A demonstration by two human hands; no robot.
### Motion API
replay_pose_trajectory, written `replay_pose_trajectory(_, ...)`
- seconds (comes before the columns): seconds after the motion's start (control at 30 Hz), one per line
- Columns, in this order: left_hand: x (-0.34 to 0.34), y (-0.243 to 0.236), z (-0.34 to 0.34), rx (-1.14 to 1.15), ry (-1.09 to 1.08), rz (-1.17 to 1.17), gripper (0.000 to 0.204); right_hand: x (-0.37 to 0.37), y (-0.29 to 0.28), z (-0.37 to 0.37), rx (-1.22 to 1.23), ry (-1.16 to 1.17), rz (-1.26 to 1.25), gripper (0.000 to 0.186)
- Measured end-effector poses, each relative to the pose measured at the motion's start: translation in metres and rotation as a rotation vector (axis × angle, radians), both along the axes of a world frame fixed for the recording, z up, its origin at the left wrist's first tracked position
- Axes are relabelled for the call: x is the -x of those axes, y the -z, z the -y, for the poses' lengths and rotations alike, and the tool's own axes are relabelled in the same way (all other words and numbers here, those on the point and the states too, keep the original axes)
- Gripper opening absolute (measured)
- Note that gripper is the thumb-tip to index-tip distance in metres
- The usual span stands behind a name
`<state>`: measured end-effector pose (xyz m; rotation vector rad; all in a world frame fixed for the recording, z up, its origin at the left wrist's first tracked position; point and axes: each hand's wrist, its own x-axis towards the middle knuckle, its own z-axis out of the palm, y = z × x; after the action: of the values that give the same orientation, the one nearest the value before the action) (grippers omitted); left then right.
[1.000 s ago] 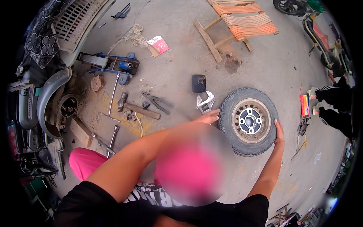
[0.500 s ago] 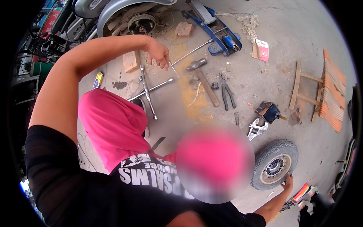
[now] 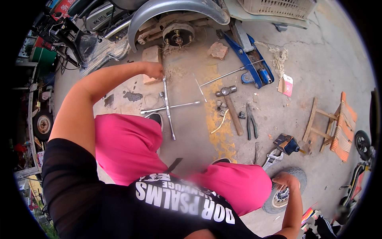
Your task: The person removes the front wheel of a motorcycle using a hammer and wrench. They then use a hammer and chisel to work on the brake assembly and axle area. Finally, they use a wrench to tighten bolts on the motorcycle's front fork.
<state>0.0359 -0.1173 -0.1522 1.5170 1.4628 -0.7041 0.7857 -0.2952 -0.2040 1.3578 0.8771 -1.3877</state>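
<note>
My left hand (image 3: 154, 71) reaches out at the far left, over the end of a brick (image 3: 152, 55). Its bent fingers come down at the tip of a steel four-way lug wrench (image 3: 167, 106) lying on the ground. Whether they grip that tip is hidden. Beside my right knee, my right hand (image 3: 287, 180) is raised over a small wheel with a grey tyre (image 3: 301, 175), fingers apart and nothing seen in them. A wheel hub with bare studs (image 3: 178, 35) shows under a silver mudguard (image 3: 179, 8).
A blue floor jack (image 3: 252, 59) stands at the back with a T-shaped rod (image 3: 223, 76) running to it. A hammer (image 3: 230, 107), pliers (image 3: 250, 121), an adjustable wrench (image 3: 272, 158) and a dark box (image 3: 287, 143) lie mid-floor. A folding stool (image 3: 340, 127) is on the right.
My left hand has come down to the lug wrench's tip. My right hand has left the wheel's lower edge and come up beside my knee. The view has shifted, showing more at the back.
</note>
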Motion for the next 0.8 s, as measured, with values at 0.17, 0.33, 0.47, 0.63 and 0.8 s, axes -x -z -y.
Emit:
replay_pose_trajectory(0.17, 0.000, 0.030, -0.020, -0.168, -0.773, 0.436, 0.023, 0.179, -0.052, -0.085, -0.786, -0.462, -0.688, 0.029)
replay_pose_trajectory(0.33, -0.002, 0.047, -0.026, -0.100, -1.291, 0.845, 0.018, 0.372, -0.074, -0.175, -1.019, -0.440, -0.920, 0.030)
replay_pose_trajectory(0.47, 0.001, 0.065, -0.033, -0.126, -1.354, 0.942, 0.018, 0.502, -0.030, -0.232, -1.187, -0.063, -0.995, 0.030)
replay_pose_trajectory(0.63, 0.007, 0.092, -0.043, -0.061, -1.433, 0.970, 0.022, 0.594, 0.017, -0.269, -1.461, 0.541, -0.807, 0.024)
replay_pose_trajectory(0.8, 0.007, 0.109, -0.046, 0.067, -1.411, 1.079, 0.021, 0.621, 0.026, -0.254, -1.515, 0.674, -0.689, 0.021)
